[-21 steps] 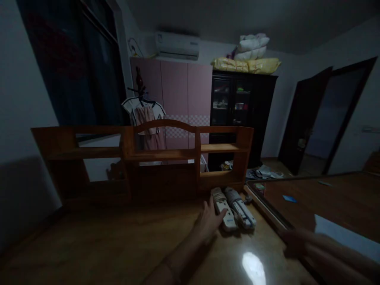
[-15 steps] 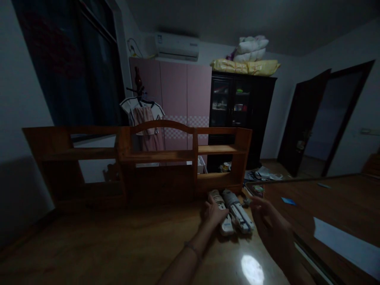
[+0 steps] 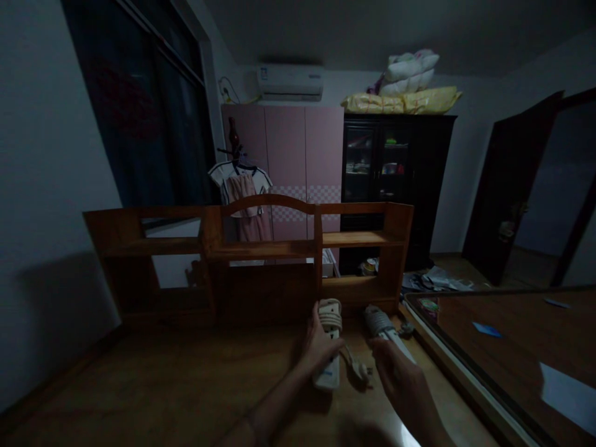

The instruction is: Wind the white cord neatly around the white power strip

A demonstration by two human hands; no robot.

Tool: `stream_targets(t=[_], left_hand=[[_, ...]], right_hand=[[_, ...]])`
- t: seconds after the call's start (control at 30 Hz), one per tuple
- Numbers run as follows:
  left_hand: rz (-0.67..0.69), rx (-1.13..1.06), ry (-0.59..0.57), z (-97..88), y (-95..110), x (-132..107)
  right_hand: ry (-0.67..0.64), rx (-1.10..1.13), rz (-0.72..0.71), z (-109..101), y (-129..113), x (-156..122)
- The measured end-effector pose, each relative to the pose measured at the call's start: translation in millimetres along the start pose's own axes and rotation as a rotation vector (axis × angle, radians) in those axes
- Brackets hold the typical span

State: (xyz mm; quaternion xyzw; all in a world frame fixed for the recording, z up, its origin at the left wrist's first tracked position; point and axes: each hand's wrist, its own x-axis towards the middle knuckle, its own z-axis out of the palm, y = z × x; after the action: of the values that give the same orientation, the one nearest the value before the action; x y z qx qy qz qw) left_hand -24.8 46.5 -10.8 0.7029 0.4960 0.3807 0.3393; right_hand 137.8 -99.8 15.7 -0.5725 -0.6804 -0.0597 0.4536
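A white power strip (image 3: 331,369) lies on the wooden desk with its pale cord wound around the far end. My left hand (image 3: 321,341) is closed around its middle from the left side. The cord's plug (image 3: 362,372) rests on the desk just right of that strip. Farther right lies a second power strip (image 3: 395,341), its grey cord coiled around the far end. My right hand (image 3: 400,372) is in front of this strip and covers its near part. The right fingers are curled together; whether they grip anything is hidden.
A wooden shelf unit (image 3: 261,251) stands along the back of the desk (image 3: 195,385). To the right, a lower brown surface (image 3: 465,310) carries a blue card (image 3: 487,329) and a white paper sheet (image 3: 565,391). A raised edge (image 3: 459,366) runs between the surfaces.
My left hand has moved the left power strip leftward, away from the second one, and turned it straighter. Its plug now shows between them. My right hand has moved left, over the second strip's near part.
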Motion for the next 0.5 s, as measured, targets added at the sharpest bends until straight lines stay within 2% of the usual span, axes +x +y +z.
stream_targets(t=[0.1, 0.2, 0.27, 0.37, 0.5], left_hand=[[0.091, 0.014, 0.056, -69.9, -27, -14], [0.158, 0.138, 0.154, -142.3, -55, -33], [0.114, 0.218, 0.221, -190.3, -77, -47], [0.002, 0.335, 0.251, -262.6, -112, -65], [-0.157, 0.476, 0.34, -353.2, -146, -84]], right_hand=[[0.003, -0.008, -0.021, 10, -4, 1], [-0.027, 0.021, -0.038, 22, -13, 6], [-0.056, 0.042, -0.073, 30, -18, 10], [-0.094, 0.022, -0.118, 42, -16, 17], [-0.081, -0.06, -0.104, 56, 14, 22]])
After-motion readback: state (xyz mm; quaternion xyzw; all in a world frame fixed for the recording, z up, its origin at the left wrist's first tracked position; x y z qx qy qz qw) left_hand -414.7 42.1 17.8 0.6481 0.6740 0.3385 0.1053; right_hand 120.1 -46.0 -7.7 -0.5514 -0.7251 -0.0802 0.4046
